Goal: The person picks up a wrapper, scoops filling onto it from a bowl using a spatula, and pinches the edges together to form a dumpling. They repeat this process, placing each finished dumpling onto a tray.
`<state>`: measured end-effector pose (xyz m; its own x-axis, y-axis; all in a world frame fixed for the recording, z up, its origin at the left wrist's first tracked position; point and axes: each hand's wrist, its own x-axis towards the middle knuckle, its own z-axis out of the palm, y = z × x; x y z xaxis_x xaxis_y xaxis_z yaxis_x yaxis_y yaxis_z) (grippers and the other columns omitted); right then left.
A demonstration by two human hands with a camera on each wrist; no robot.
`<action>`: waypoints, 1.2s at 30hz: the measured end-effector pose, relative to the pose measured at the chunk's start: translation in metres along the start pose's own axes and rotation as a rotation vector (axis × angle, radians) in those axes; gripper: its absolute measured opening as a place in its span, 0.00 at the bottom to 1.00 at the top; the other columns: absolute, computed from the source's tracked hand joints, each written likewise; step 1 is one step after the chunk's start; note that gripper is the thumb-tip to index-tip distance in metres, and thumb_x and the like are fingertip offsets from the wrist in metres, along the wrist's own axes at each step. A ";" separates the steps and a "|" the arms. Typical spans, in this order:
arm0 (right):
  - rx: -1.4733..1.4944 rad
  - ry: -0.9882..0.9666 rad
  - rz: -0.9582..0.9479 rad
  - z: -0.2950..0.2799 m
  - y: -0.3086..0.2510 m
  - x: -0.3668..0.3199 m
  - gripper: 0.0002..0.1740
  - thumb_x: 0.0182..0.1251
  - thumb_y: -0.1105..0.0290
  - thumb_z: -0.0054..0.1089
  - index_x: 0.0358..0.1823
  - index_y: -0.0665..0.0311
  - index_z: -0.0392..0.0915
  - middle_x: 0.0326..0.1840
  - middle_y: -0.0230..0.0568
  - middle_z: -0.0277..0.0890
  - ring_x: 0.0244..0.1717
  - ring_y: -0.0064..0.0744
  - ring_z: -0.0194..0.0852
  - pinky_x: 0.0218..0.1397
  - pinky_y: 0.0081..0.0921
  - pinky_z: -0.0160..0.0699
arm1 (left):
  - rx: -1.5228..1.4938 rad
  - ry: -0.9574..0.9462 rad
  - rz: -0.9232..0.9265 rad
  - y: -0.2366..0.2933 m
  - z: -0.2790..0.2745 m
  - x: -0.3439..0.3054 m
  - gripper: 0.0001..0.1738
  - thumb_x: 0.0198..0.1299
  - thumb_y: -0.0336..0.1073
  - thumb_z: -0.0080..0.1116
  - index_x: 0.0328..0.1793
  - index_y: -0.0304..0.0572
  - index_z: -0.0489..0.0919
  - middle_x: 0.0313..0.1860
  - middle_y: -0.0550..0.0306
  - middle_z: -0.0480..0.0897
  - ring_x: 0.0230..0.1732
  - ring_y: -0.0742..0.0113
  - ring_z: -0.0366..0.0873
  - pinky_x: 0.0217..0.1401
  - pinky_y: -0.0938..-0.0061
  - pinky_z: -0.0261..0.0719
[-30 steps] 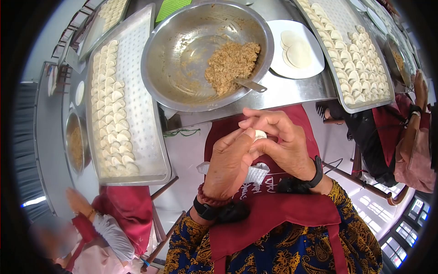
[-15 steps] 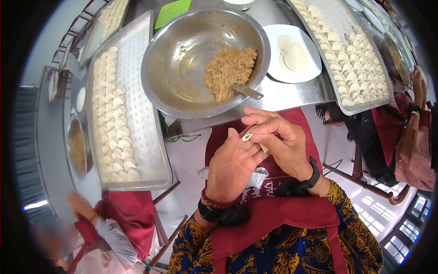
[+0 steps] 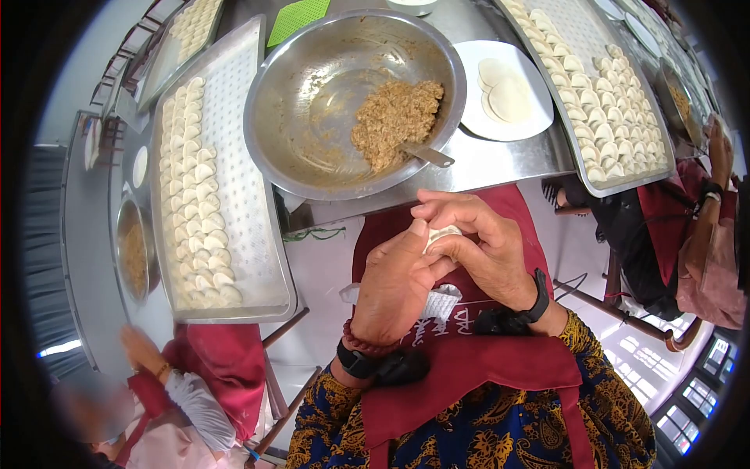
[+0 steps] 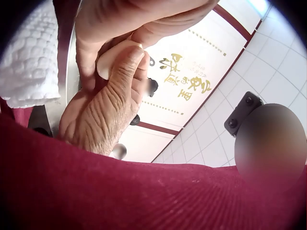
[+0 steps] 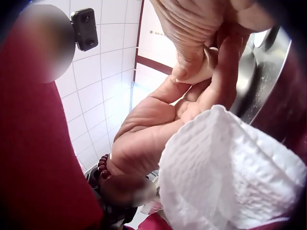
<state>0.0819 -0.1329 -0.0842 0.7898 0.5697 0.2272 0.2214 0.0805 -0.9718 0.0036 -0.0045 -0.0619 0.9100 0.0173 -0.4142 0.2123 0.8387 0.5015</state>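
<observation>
A small folded dumpling (image 3: 442, 238) is held between both hands above the apron. My left hand (image 3: 392, 291) cups it from the left, thumb against its edge and fingers under it; my right hand (image 3: 488, 252) pinches it between thumb and bent forefinger. In the left wrist view the right thumb lies along the pale dough (image 4: 112, 60), with my left hand (image 4: 139, 21) above. From the right wrist, the dough (image 5: 202, 72) shows between my right hand (image 5: 201, 28) and my left hand (image 5: 148, 129). The fold's inner side is hidden.
A steel bowl (image 3: 297, 156) of filling (image 3: 398, 117) with a spoon handle (image 3: 428, 154) stands ahead. Round wrappers (image 3: 508, 98) lie on a white plate (image 3: 535, 117). Dumpling trays flank it, left (image 3: 254, 234) and right (image 3: 625, 184). Other people sit at both sides.
Half a second ago my left palm was more open, with the dough at its fingertips. The left thumb and fingers have since closed in around it, and the right hand has kept its pinch.
</observation>
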 end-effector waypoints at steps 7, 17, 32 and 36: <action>-0.061 -0.046 0.023 -0.002 -0.005 -0.001 0.10 0.61 0.80 0.66 0.44 0.65 0.83 0.51 0.42 0.86 0.66 0.43 0.77 0.62 0.32 0.78 | 0.058 0.043 -0.022 -0.004 -0.006 -0.002 0.22 0.78 0.41 0.45 0.65 0.27 0.72 0.62 0.46 0.77 0.64 0.56 0.77 0.71 0.55 0.73; -0.022 -0.099 0.035 -0.012 0.005 -0.001 0.09 0.60 0.79 0.66 0.42 0.65 0.86 0.52 0.44 0.86 0.68 0.44 0.75 0.64 0.33 0.77 | -0.129 -0.052 -0.126 0.005 -0.005 0.001 0.41 0.78 0.61 0.28 0.74 0.26 0.60 0.71 0.41 0.69 0.72 0.51 0.68 0.75 0.53 0.66; -0.154 -0.135 -0.009 -0.009 0.003 0.001 0.05 0.61 0.74 0.68 0.38 0.61 0.86 0.51 0.39 0.86 0.68 0.43 0.74 0.64 0.36 0.71 | -0.081 -0.039 -0.078 0.002 -0.001 0.003 0.42 0.78 0.62 0.22 0.72 0.25 0.61 0.68 0.38 0.71 0.72 0.48 0.69 0.75 0.49 0.66; -0.230 -0.186 -0.060 -0.014 -0.001 0.004 0.03 0.60 0.73 0.68 0.36 0.60 0.86 0.50 0.38 0.87 0.68 0.42 0.75 0.64 0.36 0.71 | -0.109 -0.028 -0.085 0.003 -0.003 0.002 0.43 0.78 0.62 0.21 0.73 0.25 0.60 0.69 0.38 0.70 0.72 0.47 0.68 0.76 0.48 0.65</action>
<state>0.0928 -0.1416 -0.0811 0.6579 0.7111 0.2479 0.4050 -0.0566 -0.9126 0.0044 -0.0006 -0.0636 0.9006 -0.0701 -0.4290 0.2502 0.8907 0.3795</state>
